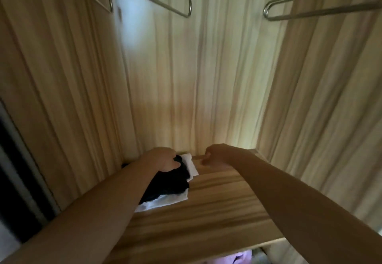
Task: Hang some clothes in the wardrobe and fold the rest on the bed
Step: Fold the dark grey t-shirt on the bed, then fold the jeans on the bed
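the left hand (163,160) grips the far end of a black garment (171,183), fingers curled into the cloth. the garment runs from under that grip back toward the person, lying on white fabric (165,200) that shows just beyond the fingers and again near the forearm. the whole pile sits on the wardrobe shelf (206,212).

the right hand (215,156) is level with the grip and near it, fingers curled in, with nothing visible in them.

high above the grip the metal hangers (186,11) are all bare, so no hung clothing is in view, and the bed is out of view. the task looks early, with hanging and folding both seemingly left to do.

count: 2 hands, 1 black garment, at least 3 hangers and 1 shelf. i cannot tell how many white pieces there are.
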Motion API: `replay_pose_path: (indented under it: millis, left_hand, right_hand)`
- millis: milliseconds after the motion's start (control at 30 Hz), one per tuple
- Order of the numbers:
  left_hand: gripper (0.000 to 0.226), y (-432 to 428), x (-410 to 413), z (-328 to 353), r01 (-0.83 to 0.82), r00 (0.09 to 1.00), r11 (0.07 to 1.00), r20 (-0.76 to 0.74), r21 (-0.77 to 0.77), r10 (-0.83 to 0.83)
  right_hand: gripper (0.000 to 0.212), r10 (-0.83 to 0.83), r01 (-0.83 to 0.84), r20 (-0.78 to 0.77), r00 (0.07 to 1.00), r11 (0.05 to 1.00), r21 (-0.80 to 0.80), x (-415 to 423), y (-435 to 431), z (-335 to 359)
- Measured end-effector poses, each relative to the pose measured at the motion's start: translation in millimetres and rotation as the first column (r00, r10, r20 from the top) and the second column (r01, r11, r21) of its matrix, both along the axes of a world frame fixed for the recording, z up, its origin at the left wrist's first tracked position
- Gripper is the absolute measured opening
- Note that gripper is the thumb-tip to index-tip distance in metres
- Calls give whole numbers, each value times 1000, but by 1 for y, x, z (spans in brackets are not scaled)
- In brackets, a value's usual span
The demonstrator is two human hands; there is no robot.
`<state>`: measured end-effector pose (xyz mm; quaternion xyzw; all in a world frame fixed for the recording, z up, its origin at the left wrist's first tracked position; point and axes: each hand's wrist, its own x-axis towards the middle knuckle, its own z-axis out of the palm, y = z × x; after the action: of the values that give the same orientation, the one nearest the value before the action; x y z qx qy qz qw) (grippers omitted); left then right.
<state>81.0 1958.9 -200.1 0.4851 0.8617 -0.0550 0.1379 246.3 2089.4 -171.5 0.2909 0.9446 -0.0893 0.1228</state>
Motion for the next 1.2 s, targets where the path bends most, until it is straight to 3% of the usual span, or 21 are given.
replay_pose_path:
  millis: [233, 433, 600, 800, 967, 1067, 1200]
  left_hand:
    - [42, -50, 85, 97, 89, 996, 996, -4, 22, -89]
    - [57, -87, 126, 162, 170, 983, 978, -84, 124, -161]
    - [63, -102, 173, 192, 229, 971, 962, -103, 147, -215]
    - [64, -102, 276, 203, 328, 944, 930, -79, 164, -319]
    - [57, -92, 402, 190, 489, 872, 858, -47, 156, -488]
    - [47, -86, 489, 166, 623, 782, 772, -74, 129, -619]
    - [51, -80, 600, 131, 754, 657, 653, -85, 73, -749]
  right_hand:
    - [59, -189, 190, -12, 982, 980, 57, 107, -72, 89]
    - [61, -282, 285, -45, 958, 954, 89, 172, -129, 148]
    - [47, -317, 325, -73, 946, 932, 159, 219, -158, 171]
    - [48, -388, 400, -99, 916, 904, 155, 317, -187, 178]
    - [49, -589, 600, -139, 796, 799, 46, 450, -213, 159]
    - [43, -699, 704, -119, 705, 710, -1, 537, -230, 142]
    - [48, -813, 815, -78, 577, 580, -5, 646, -262, 113]
